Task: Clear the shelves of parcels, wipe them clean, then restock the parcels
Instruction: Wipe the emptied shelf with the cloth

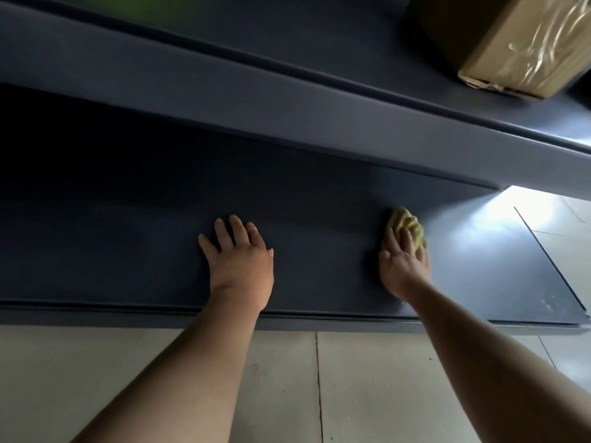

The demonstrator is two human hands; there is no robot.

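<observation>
Shelves of dark grey rose above the pale tiled floor (281,378) nearest me. On the lower shelf (128,251) my left hand (240,263) lay flat, fingers spread wide and holding nothing. Well to its right, my right hand (401,266) pressed a bunched yellow cloth (406,223) against the same shelf, fingers curled over it. Farther up, on the upper shelf (287,129), one brown parcel (511,43) wrapped in clear tape sat at the right end.
</observation>
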